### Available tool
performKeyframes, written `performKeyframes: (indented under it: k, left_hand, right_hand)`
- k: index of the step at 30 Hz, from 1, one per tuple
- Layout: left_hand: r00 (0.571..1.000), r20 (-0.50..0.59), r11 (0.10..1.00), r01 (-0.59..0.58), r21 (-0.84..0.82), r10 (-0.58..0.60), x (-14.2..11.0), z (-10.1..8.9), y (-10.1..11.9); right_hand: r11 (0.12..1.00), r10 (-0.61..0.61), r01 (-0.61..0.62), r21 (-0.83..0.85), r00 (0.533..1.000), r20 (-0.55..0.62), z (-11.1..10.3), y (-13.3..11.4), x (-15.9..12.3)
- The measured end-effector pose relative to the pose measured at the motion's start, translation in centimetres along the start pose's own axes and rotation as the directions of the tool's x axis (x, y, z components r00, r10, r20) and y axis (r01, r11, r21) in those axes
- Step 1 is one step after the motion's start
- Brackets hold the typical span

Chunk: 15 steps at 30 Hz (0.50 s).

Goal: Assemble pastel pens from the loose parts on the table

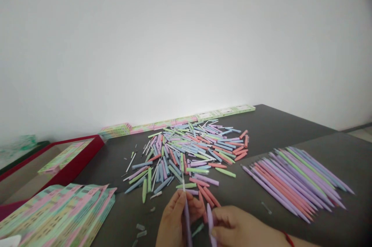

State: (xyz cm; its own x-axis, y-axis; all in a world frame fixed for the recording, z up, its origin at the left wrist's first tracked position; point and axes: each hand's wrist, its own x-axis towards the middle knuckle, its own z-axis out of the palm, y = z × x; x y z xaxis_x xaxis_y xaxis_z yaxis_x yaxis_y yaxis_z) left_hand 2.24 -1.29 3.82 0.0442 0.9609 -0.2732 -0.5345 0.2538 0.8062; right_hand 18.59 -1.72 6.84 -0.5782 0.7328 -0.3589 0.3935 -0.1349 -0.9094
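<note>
At the front centre, my left hand [171,218] is closed on a purple pen barrel [187,222], with a thin white refill [183,181] standing up out of its top. Just to the right, my right hand [240,225] pinches a tapered purple pen part [210,220] between thumb and fingers. The two purple pieces are apart, side by side. Beyond both hands spreads a loose pile of pen parts [197,148] in blue, green, purple and coral, mixed with white refills. Several coral barrels [211,196] lie right behind my hands.
On the right lies a row of pens [290,185], side by side. Printed cartons [66,216] fan out at front left, near a red-rimmed box [87,160]. More cartons [162,124] line the wall. Small clear caps [141,234] lie on the dark table [124,216].
</note>
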Motion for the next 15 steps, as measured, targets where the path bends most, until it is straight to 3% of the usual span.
performKeyframes:
  k: [3,9,15]
  left_hand:
    - [1.000,0.002,0.996,0.001,-0.090,-0.001,0.0,0.0,0.0]
    - [0.998,-0.052,0.993,0.011,-0.119,-0.017,-0.1,0.1,-0.6]
    - [0.985,-0.136,0.993,0.095,-0.068,-0.104,-0.1,-0.2,-1.3]
  right_hand:
    - [0.975,0.061,-0.072,0.210,0.997,0.056,0.3,-1.3,1.1]
    - [0.983,0.082,-0.090,0.160,0.995,0.055,1.7,-1.2,3.5]
    - [0.967,0.100,-0.121,0.223,0.990,0.103,1.7,-0.9,3.7]
